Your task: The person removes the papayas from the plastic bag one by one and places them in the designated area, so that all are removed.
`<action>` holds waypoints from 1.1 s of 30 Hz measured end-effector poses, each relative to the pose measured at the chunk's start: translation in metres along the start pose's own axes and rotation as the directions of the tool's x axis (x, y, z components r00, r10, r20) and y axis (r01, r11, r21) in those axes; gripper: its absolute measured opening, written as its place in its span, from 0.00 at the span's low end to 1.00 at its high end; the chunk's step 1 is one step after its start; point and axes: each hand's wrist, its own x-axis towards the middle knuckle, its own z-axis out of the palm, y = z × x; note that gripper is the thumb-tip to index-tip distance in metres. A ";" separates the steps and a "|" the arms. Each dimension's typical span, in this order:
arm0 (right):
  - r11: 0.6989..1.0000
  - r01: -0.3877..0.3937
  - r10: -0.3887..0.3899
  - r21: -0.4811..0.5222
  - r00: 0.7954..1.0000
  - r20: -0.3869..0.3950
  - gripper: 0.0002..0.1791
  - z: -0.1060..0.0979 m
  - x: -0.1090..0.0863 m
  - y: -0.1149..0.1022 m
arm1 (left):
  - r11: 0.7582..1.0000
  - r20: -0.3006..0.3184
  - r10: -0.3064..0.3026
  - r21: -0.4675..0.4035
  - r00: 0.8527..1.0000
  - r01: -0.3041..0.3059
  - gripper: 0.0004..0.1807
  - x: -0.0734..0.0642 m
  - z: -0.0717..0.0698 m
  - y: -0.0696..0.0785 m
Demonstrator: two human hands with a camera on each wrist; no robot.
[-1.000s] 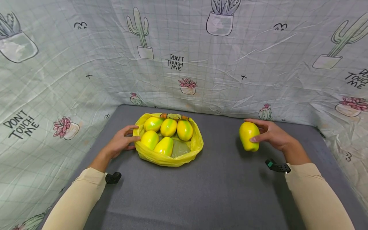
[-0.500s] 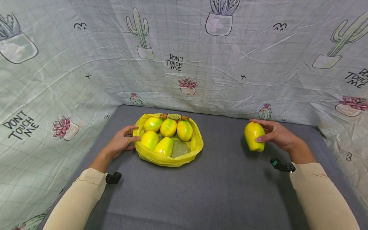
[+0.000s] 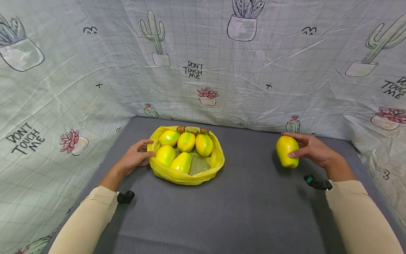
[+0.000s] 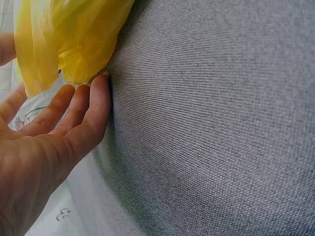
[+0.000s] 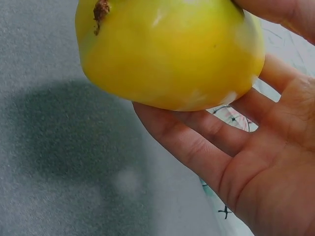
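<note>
Shifted slightly farther to the right since the earlier frames are the right hand point(image 3: 312, 150) and the smooth, glossy yellow oval fruit point(image 3: 287, 151) that it carries; the left hand point(image 3: 131, 160) and the thin, translucent yellow plastic bag point(image 3: 187, 179) keep their places. Right side: thumb and fingers grip the oval fruit, the thumb on its near side and the fingers along the opposite side. The right wrist view shows a small, rough brown stem scar point(image 5: 101, 12) on the skin and a dark shadow cast on the matt grey woven cloth point(image 3: 228, 211) of the work surface. The oval fruit is well apart from the bag. Left side: the hand lies at the bag's left edge, thumb and fingers parted, the fingertips against or just beside the film; whether the film is pinched cannot be told. The bag stands with its mouth spread wide and an orange-and-brown printed band point(image 3: 180, 129) at its far rim. Within it lie five glossy yellow-green rounded fruits point(image 3: 182, 163), three along the far side and two at the near left. Each forearm wears a long cream sleeve point(image 3: 85, 218), with a small black device point(image 3: 125, 197) at the wrist. Behind hangs a pale, creased, cactus-printed curtain point(image 3: 238, 67).
</note>
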 end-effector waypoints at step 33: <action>0.992 -0.088 0.082 -0.086 0.995 -0.064 0.44 -0.041 -0.009 0.023 | 1.000 -0.010 -0.005 0.008 1.000 0.005 0.38 0.002 0.000 -0.003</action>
